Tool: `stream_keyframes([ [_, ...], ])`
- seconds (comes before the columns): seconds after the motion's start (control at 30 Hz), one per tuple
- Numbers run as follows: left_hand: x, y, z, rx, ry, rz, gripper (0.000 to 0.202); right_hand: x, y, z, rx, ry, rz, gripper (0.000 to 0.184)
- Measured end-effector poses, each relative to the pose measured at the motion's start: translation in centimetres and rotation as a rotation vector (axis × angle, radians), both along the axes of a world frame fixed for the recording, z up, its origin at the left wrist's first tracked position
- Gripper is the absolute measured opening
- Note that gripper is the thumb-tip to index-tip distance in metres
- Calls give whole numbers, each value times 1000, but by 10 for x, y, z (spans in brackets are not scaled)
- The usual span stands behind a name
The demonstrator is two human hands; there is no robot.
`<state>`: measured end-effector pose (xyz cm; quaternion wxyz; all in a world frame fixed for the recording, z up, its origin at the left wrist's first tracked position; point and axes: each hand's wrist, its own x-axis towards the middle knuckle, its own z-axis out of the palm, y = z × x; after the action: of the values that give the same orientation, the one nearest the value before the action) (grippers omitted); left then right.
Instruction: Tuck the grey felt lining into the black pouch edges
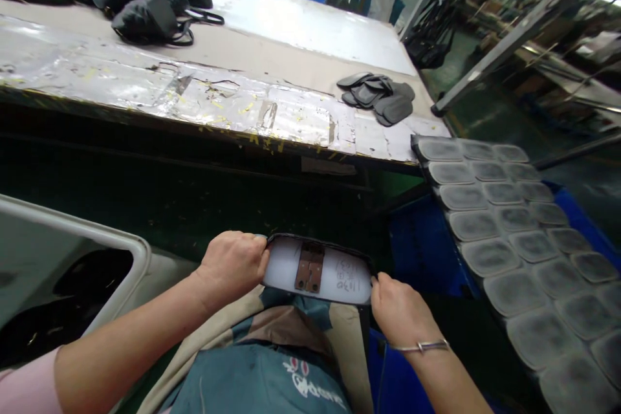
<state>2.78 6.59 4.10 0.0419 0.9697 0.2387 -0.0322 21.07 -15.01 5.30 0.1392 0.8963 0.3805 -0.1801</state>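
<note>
A flat white oval panel (pixel 334 275) with a black rim and a small brown metal clasp (pixel 309 266) at its middle rests on my lap. My left hand (pixel 231 265) grips its left end, fingers curled over the black edge. My right hand (pixel 398 307), with a thin bracelet on the wrist, pinches the panel's right end. Both hands are closed on the piece. My lap is covered by a teal and beige apron (pixel 272 369).
A worn, taped worktable (pixel 218 100) stands ahead, with black quilted handbags (pixel 145 10) at its far left and a small pile of dark oval pieces (pixel 378 96) at its right end. A board (pixel 519 246) with several grey oval pieces slopes at my right over a blue bin (pixel 422 246).
</note>
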Motion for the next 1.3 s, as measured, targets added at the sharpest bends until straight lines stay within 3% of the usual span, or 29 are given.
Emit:
stream_keyframes([
  [0.2,-3,2,3,-39,33,46,39,3,-17,-14,166,69,-8,34],
  [0.3,-4,5,4,-36,-36,40,38,1,-23,-13,255,74,-19,37],
  [0.37,-1,9,3,-63,-123,2,38,2,-20,-9,390,21,-28,37],
  [0.5,18,18,-3,-249,-177,-121,43,13,2,-10,677,70,24,58],
  [0.6,38,22,-4,-367,-137,-205,35,23,21,-19,661,222,65,42],
  [0.7,54,22,-2,-382,-42,-235,28,28,34,-25,606,269,63,26],
  [0.9,63,15,0,-339,26,-129,31,33,41,-20,567,316,83,29],
  [1.07,67,17,3,-401,78,-107,30,45,38,-30,584,469,136,33],
  [1.2,65,20,-1,-585,59,-174,27,48,30,-36,625,534,187,31],
  [1.3,61,21,-7,-713,-58,-192,29,46,23,-32,695,383,257,34],
])
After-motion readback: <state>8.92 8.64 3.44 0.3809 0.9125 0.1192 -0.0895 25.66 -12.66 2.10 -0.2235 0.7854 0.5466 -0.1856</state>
